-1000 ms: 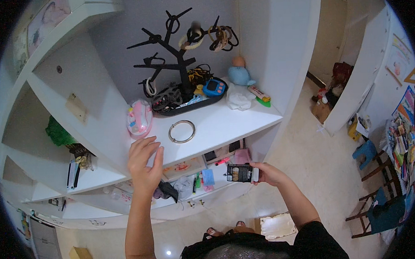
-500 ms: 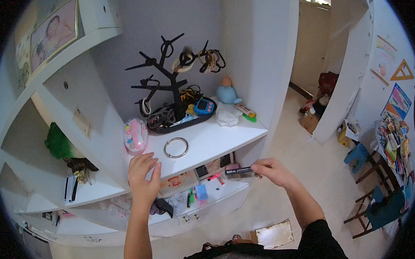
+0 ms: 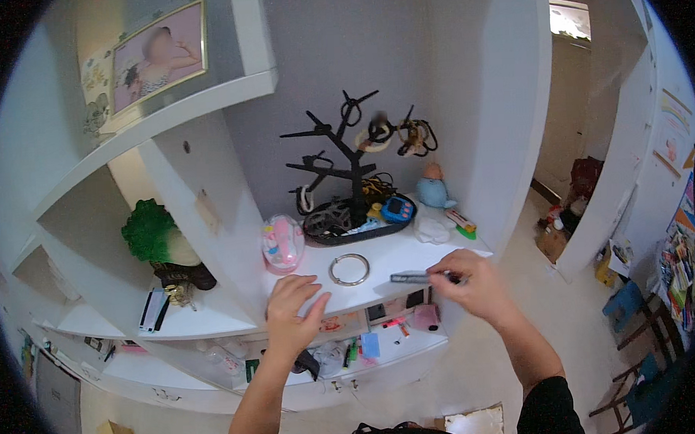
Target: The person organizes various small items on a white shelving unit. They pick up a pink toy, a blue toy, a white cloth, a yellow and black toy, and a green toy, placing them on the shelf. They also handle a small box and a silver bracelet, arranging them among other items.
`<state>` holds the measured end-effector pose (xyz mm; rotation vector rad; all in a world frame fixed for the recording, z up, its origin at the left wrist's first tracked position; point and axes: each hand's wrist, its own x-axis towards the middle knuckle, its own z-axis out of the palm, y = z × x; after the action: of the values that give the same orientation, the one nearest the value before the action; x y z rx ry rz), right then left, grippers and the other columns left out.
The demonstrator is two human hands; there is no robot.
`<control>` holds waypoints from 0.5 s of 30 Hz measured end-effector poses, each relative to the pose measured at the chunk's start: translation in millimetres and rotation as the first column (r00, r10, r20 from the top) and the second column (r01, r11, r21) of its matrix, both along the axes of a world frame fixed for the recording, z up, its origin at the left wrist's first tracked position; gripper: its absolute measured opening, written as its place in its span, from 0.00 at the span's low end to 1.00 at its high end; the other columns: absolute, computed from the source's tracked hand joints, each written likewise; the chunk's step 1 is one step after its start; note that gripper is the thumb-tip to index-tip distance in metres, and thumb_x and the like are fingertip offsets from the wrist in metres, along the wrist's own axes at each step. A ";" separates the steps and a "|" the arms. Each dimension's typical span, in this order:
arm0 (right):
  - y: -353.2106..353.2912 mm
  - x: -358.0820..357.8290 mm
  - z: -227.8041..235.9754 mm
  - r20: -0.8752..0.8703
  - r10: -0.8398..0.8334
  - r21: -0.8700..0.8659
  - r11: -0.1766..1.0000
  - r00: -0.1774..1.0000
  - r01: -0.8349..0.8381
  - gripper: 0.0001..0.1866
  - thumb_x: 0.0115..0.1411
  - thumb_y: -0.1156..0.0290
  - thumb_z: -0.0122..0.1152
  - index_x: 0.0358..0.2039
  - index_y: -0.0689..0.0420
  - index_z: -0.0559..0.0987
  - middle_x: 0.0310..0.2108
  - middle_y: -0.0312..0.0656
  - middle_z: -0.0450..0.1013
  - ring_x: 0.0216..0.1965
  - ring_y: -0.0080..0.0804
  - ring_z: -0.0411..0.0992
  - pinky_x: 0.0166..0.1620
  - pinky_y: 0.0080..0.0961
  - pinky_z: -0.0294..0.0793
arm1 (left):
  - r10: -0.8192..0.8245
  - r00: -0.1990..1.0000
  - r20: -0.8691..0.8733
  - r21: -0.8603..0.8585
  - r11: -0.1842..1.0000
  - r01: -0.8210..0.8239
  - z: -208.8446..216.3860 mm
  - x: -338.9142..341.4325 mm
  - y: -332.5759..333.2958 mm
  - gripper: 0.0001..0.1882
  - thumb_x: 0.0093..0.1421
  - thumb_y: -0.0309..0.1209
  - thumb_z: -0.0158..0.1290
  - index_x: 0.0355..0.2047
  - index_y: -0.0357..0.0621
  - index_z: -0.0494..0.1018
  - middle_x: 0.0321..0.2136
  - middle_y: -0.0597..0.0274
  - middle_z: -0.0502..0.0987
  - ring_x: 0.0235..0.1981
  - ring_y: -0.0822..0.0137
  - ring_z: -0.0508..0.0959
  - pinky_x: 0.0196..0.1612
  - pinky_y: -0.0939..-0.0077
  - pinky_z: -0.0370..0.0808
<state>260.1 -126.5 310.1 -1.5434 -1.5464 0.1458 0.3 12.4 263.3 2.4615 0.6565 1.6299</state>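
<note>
My right hand (image 3: 475, 289) pinches one end of a small flat dark packet (image 3: 409, 277) between thumb and fingers, over the front edge of the white shelf (image 3: 389, 293). My left hand (image 3: 296, 316) is open and empty, its fingers apart, at the same shelf edge. A silvery metal ring (image 3: 352, 283) lies on the shelf between the hands. Behind it stands a black tree-shaped holder (image 3: 356, 166) with hair ties on its branches and small items in its tray. A clear and pink rounded case (image 3: 284, 244) sits beyond my left hand.
A blue toy (image 3: 434, 191), crumpled white tissue (image 3: 433, 229) and a small green-orange pack (image 3: 461, 223) stand at the shelf's right. A green cabbage-shaped ornament (image 3: 150, 233) fills a left cubby. Below, a lower shelf holds a light blue box (image 3: 370, 345) and markers. Chairs (image 3: 646, 390) stand far right.
The view has shifted, so the shelf appears further right and lower. My right hand has raised the packet from in front of the lower shelf to the upper shelf's edge. My left hand stays open.
</note>
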 end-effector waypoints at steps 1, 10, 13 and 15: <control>7.7 -8.5 -2.8 0.051 0.026 0.027 0.999 0.998 -0.027 0.14 0.46 0.62 0.64 0.27 0.60 0.80 0.28 0.47 0.74 0.33 0.40 0.72 0.40 0.31 0.71 | -0.017 1.000 -0.005 -0.017 1.000 0.016 3.8 -0.4 -3.6 0.13 0.39 0.26 0.63 0.27 0.37 0.75 0.33 0.53 0.77 0.36 0.55 0.75 0.41 0.66 0.71; 52.0 -74.2 -7.9 0.233 0.163 0.220 0.951 0.959 -0.216 0.15 0.42 0.64 0.67 0.28 0.61 0.80 0.28 0.44 0.73 0.33 0.38 0.71 0.37 0.29 0.72 | -0.151 0.986 -0.076 0.040 0.987 0.154 10.2 -9.2 -6.1 0.22 0.37 0.26 0.64 0.36 0.38 0.75 0.36 0.56 0.77 0.35 0.56 0.74 0.39 0.68 0.71; 55.3 -81.8 -5.2 0.297 0.188 0.189 0.949 0.936 -0.251 0.17 0.46 0.62 0.66 0.34 0.60 0.79 0.32 0.44 0.72 0.34 0.39 0.70 0.38 0.29 0.72 | -0.116 0.993 -0.017 0.023 0.993 0.117 4.9 -7.3 -4.8 0.17 0.41 0.20 0.58 0.35 0.38 0.75 0.35 0.55 0.77 0.34 0.57 0.75 0.38 0.69 0.72; 55.3 -81.5 -3.2 0.323 0.206 0.148 0.953 0.924 -0.264 0.19 0.49 0.60 0.64 0.38 0.59 0.78 0.36 0.44 0.72 0.36 0.40 0.69 0.40 0.30 0.71 | -0.090 0.996 0.028 -0.022 0.996 0.090 -0.1 -7.2 -3.4 0.15 0.42 0.18 0.56 0.35 0.37 0.75 0.34 0.54 0.77 0.34 0.57 0.75 0.38 0.69 0.72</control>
<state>178.5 -71.1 306.9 -1.2676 -1.9304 -0.1079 -6.9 9.0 263.1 2.4117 0.5490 1.6101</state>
